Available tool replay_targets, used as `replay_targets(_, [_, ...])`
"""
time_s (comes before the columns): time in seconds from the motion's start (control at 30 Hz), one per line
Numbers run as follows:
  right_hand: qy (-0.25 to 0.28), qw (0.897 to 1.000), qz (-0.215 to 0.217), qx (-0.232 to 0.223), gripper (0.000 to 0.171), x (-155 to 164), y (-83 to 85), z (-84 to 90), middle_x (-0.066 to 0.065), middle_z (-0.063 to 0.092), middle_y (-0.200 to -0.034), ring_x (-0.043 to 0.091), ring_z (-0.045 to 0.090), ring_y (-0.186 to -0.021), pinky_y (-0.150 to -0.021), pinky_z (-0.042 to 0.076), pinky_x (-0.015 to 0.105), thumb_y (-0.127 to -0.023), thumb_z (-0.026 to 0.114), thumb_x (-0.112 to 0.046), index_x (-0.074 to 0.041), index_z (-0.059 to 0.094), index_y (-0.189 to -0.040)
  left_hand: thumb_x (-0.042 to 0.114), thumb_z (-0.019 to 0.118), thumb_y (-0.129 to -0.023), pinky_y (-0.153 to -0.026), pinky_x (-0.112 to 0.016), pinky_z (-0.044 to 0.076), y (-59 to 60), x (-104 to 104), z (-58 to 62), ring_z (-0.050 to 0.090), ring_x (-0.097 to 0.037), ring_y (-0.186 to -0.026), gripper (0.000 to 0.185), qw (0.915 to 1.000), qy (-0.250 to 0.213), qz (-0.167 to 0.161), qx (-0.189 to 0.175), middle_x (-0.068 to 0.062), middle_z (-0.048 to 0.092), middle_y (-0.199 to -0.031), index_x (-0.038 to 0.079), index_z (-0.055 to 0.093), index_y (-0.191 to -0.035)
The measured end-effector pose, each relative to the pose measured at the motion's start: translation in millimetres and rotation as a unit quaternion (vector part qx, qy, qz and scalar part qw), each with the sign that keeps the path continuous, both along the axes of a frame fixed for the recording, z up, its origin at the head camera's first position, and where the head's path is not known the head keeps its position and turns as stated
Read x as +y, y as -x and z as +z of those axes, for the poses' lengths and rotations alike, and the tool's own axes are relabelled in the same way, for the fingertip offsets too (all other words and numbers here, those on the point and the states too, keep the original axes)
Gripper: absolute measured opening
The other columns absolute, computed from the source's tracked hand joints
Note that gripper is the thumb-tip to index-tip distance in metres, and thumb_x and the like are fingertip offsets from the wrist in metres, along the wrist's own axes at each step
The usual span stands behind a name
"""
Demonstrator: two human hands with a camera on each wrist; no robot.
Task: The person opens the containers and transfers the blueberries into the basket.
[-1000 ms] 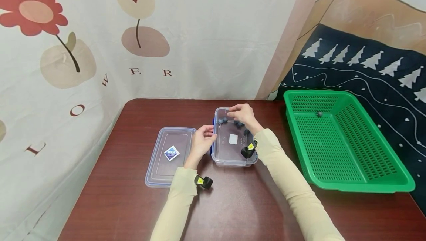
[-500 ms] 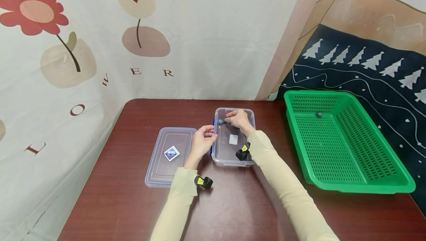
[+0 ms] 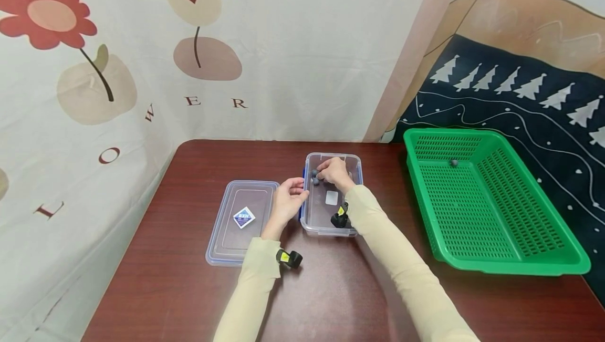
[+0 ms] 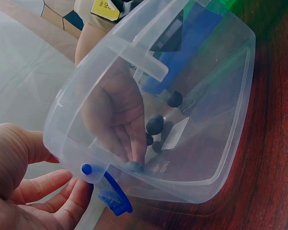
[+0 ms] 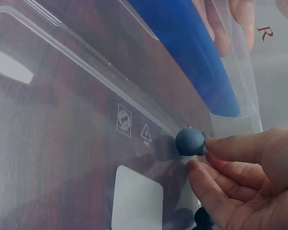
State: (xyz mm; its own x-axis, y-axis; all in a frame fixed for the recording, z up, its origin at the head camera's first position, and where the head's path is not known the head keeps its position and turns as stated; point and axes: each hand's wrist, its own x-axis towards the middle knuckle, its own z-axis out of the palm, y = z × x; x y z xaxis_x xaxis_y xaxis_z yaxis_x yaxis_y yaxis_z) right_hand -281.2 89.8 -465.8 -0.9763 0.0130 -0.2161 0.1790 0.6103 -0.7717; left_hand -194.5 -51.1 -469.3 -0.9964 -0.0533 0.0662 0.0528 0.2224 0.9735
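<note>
A clear plastic box (image 3: 326, 229) with blue side latches (image 4: 114, 196) stands without its lid on the table. My right hand (image 3: 334, 171) reaches inside it, thumb and fingertips pinching at a blueberry (image 5: 189, 142) by the far left wall. Several more blueberries (image 4: 155, 123) lie on the box floor, partly hidden in the head view behind this hand. My left hand (image 3: 285, 203) lies against the box's left side, its loosely bent fingers (image 4: 53, 184) touching the outside near a latch.
The box lid (image 3: 224, 245) with a blue-and-white sticker lies flat to the left. A large green basket (image 3: 543, 266) stands at the right, with a single blueberry (image 3: 454, 163) near its back left corner. Behind the brown table (image 3: 198, 300) hangs a printed curtain (image 3: 293, 69).
My right hand has gone down into the box and left, to the berries at its far left corner. Those berries have shifted slightly towards the front. The left hand stays in place.
</note>
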Motion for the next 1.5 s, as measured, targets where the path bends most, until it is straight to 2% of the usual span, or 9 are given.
replay_targets(0.13, [0.004,1.0,0.001,0.009,0.017,-2,0.1,-0.3,0.016,0.07,-0.091,0.014,0.063,-0.059,-0.055,0.052,0.021,-0.076,0.072,-0.002,0.001,0.073,-0.092,-0.006,0.065,-0.079,-0.075,-0.034,0.056,0.2,0,-0.4,0.064,-0.032,-0.086,0.03,1.0,0.0,0.001,-0.001,-0.023,0.064,-0.099,-0.01,0.061,-0.108])
replay_targets(0.53, [0.012,1.0,-0.013,0.019,0.015,-9,-0.2,-0.3,0.017,0.07,-0.082,0.014,0.063,-0.055,-0.051,0.052,0.02,-0.076,0.073,-0.003,0.004,0.072,-0.09,-0.005,0.065,-0.079,-0.075,-0.035,0.056,-0.2,1,-0.4,0.064,-0.032,-0.086,0.03,1.0,0.004,0.003,0.003,-0.023,0.064,-0.099,-0.009,0.061,-0.108])
replay_targets(1.0, [-0.008,1.0,-0.028,0.005,0.008,-11,-1.4,1.8,0.01,0.068,-0.066,0.007,0.055,-0.044,-0.048,0.052,0.021,-0.072,0.073,-0.005,0.001,0.073,-0.077,-0.006,0.065,-0.078,-0.074,-0.035,0.056,-0.4,2,-0.4,0.064,-0.032,-0.085,0.029,0.9999,0.007,0.002,0.011,-0.023,0.064,-0.097,-0.01,0.061,-0.107])
replay_targets(1.23, [0.008,1.0,-0.029,0.005,0.009,-6,0.8,8.7,0.011,0.068,-0.067,0.019,0.066,-0.058,-0.054,0.055,0.024,-0.075,0.071,-0.005,0.002,0.072,-0.082,-0.006,0.065,-0.078,-0.075,-0.035,0.056,0.1,1,-1.2,0.063,-0.032,-0.086,0.03,1.0,0.004,0.001,0.004,-0.024,0.063,-0.098,-0.01,0.061,-0.108])
replay_targets(1.5, [0.055,0.998,-0.034,0.027,0.014,10,-0.5,34.8,0.017,0.07,-0.083,0.032,0.068,-0.079,-0.073,0.057,0.04,-0.079,0.071,-0.005,0.004,0.07,-0.089,-0.007,0.065,-0.078,-0.076,-0.035,0.056,0.7,0,-2.6,0.063,-0.033,-0.086,0.03,1.0,0.004,0.001,0.007,-0.024,0.063,-0.098,-0.01,0.061,-0.107])
